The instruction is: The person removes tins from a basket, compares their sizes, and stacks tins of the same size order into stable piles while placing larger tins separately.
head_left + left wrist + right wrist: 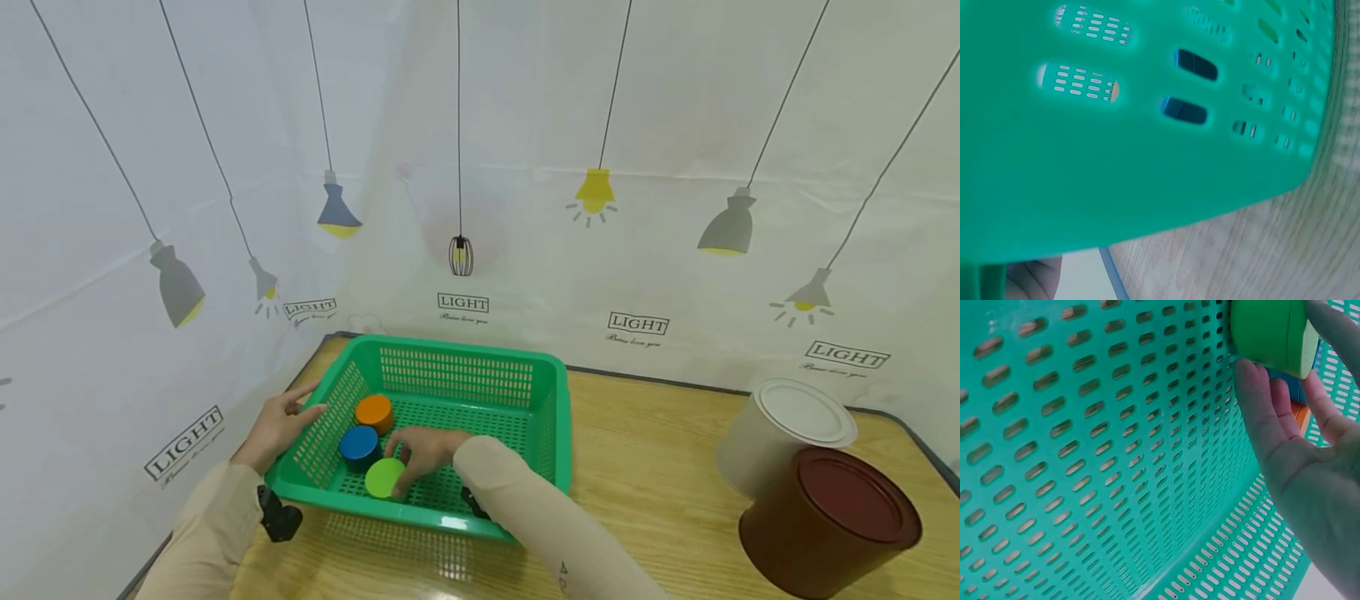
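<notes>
A green slotted basket stands on the wooden table. Inside it, at the left, lie an orange cylinder, a blue cylinder and a light green cylinder. My right hand reaches into the basket and grips the light green cylinder, thumb and fingers curled round its sides. My left hand rests with straight fingers against the basket's left rim. The left wrist view is filled by the basket's outer wall, with the blue cylinder showing through its slots.
A white can and a dark brown can with lids stand at the table's right side. A white backdrop printed with lamps closes off the back and left. Bare wood lies between basket and cans.
</notes>
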Demonstrator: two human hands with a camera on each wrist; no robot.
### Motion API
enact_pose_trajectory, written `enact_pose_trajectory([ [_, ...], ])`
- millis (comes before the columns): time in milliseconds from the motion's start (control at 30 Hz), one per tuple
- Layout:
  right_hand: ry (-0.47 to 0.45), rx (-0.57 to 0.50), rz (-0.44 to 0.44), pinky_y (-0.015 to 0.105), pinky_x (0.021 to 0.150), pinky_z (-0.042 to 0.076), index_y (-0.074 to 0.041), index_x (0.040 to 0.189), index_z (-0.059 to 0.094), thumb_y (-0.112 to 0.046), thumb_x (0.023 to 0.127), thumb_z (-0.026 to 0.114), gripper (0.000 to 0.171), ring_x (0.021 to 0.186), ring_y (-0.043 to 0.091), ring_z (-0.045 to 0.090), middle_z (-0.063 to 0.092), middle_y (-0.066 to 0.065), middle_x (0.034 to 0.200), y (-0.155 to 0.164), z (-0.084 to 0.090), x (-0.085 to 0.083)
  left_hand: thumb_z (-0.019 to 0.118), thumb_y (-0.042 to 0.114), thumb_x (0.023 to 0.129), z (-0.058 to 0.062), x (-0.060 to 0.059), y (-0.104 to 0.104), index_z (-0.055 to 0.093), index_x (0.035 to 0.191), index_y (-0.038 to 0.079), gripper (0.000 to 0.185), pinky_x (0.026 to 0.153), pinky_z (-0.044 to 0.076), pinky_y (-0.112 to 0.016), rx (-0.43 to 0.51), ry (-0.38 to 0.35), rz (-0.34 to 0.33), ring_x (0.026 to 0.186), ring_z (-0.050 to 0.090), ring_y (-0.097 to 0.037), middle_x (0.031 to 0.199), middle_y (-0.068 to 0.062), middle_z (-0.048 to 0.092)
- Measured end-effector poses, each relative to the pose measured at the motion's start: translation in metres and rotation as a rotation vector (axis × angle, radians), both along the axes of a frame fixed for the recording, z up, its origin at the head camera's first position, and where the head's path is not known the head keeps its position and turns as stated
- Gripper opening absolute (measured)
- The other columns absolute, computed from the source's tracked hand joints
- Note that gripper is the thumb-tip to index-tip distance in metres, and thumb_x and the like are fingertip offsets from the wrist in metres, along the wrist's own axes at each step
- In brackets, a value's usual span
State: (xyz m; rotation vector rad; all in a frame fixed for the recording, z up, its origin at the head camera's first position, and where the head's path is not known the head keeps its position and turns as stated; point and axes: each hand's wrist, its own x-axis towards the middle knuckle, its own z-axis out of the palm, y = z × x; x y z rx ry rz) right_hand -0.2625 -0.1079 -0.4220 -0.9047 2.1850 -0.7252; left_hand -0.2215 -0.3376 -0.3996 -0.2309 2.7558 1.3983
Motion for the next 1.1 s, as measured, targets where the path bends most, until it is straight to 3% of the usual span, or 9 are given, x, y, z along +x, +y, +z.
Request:
enact_pose_trajectory([
  [267,-0.055,-0.058,-0.068,0.027,0.063,0.047,-0.009,0.108,0.048,-0.015,0.075,0.072,0.041,0.074,0.013,0.053,0.052,0.006,0.090,0.001,-0.006,-0.004,0.052,0.028,0.091,-0.002,0.000,-0.002,0.028,0.140,0.008,0.058,0.053,0.044,-0.032,-0.005,0.002,0.004,0.057,0.048,-0.017,0.095,-0.020,0.051],
  [400,-0.059,-0.070,-0.061,0.028,0.068,0.048,-0.009,0.119,0.046,-0.016,0.074,0.073,0.053,0.086,0.017,0.055,0.053,0.009,0.104,0.002,-0.007,-0.006,0.051,0.028,0.091,-0.003,0.001,-0.001,0.028,0.140,0.008,0.058,0.055,0.043,-0.031,-0.013,0.004,0.005,0.062,0.049,-0.018,0.100,-0.022,0.051],
  [500,-0.034,-0.065,-0.013,0.028,0.075,0.046,-0.012,0.127,0.044,-0.016,0.073,0.073,0.061,0.103,0.019,0.050,0.049,0.009,0.118,0.004,-0.008,-0.007,0.051,0.028,0.091,-0.002,0.001,-0.001,0.028,0.140,0.008,0.058,0.056,0.043,-0.031,-0.019,0.012,0.002,0.065,0.048,-0.018,0.103,-0.023,0.050],
  [600,-0.011,-0.065,0.045,0.028,0.079,0.044,-0.016,0.130,0.044,-0.015,0.074,0.072,0.062,0.109,0.019,0.048,0.045,0.007,0.125,0.004,-0.012,-0.010,0.051,0.028,0.091,-0.002,0.002,0.000,0.029,0.140,0.008,0.058,0.057,0.041,-0.030,-0.027,0.021,-0.002,0.066,0.046,-0.019,0.100,-0.022,0.050],
  [867,-0.027,-0.093,0.069,0.026,0.078,0.045,-0.017,0.130,0.046,-0.010,0.074,0.072,0.061,0.104,0.019,0.052,0.044,0.009,0.127,0.005,-0.015,-0.013,0.052,0.029,0.090,0.000,0.001,0.000,0.029,0.139,0.007,0.058,0.057,0.037,-0.030,-0.034,0.039,-0.011,0.067,0.042,-0.019,0.094,-0.017,0.051],
  [1100,-0.052,-0.120,-0.006,0.028,0.075,0.044,-0.016,0.118,0.050,-0.011,0.072,0.074,0.052,0.105,0.019,0.047,0.047,0.007,0.120,0.007,-0.014,-0.012,0.052,0.026,0.091,-0.002,0.000,-0.001,0.030,0.139,0.009,0.056,0.051,0.035,-0.029,-0.017,0.029,-0.002,0.053,0.035,-0.014,0.074,-0.009,0.045],
])
